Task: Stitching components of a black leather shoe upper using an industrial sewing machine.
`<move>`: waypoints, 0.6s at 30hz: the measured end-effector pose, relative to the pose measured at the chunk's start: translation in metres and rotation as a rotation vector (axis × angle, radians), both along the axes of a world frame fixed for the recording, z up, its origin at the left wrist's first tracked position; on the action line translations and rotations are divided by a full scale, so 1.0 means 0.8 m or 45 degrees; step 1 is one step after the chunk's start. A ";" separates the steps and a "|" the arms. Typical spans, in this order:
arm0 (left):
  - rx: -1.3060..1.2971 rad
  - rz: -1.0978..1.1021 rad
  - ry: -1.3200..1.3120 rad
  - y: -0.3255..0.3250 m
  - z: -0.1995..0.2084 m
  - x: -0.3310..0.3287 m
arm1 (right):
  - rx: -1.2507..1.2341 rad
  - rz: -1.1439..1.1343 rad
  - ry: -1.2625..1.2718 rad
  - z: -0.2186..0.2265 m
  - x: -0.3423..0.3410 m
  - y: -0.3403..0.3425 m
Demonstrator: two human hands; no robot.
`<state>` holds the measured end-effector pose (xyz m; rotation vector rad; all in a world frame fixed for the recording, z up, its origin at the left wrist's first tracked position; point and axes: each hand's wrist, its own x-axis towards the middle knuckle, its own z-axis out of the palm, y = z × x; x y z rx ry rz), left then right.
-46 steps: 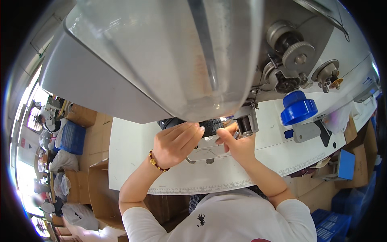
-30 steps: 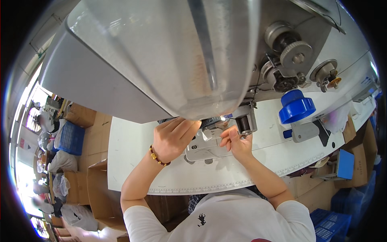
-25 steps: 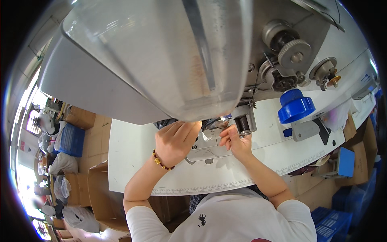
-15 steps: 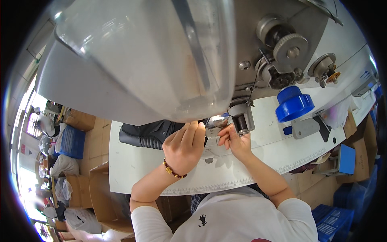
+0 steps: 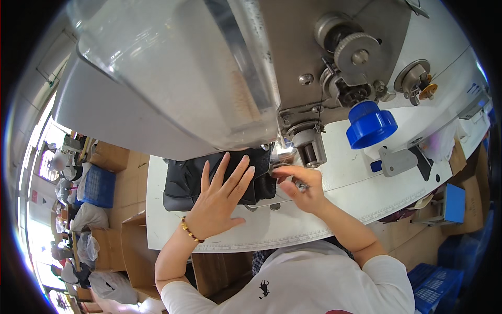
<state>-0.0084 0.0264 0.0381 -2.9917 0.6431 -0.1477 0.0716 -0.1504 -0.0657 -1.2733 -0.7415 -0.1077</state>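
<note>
A black leather-like piece [image 5: 180, 183] with folds and a stitched-looking panel lies on the white sewing machine table [image 5: 219, 230]. My left hand [image 5: 217, 201] rests flat on top of it, fingers spread, thumb out to the side. At the piece's right edge, beside the machine's needle area, my right hand [image 5: 306, 188] has its fingers curled, with the index fingertip and thumb closed in on that edge. What exactly lies between those fingertips is partly hidden. The shiny presser area [image 5: 285, 152] sits just beyond my right fingers.
The sewing machine head [image 5: 282, 52] with a clear plastic guard [image 5: 172, 68] hangs over the work. A blue knob [image 5: 371, 125] projects at right. Cardboard boxes [image 5: 133, 251] and a blue crate [image 5: 98, 186] stand at left, a blue-topped stool [image 5: 452, 204] at right.
My left hand has opened from a closed grip and now lies spread on the black piece, which has swung nearer to me and shows more. My right fingers have moved left to its edge.
</note>
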 end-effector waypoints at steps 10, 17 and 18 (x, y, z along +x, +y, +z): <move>0.036 -0.175 -0.294 0.001 0.000 0.009 | -0.191 0.266 0.352 0.044 -0.021 0.017; -0.182 -0.065 0.248 -0.006 0.035 0.003 | 0.155 0.442 0.891 0.029 -0.042 0.012; -0.016 -0.096 0.143 -0.010 0.030 0.006 | 0.151 0.450 0.773 0.025 -0.041 0.012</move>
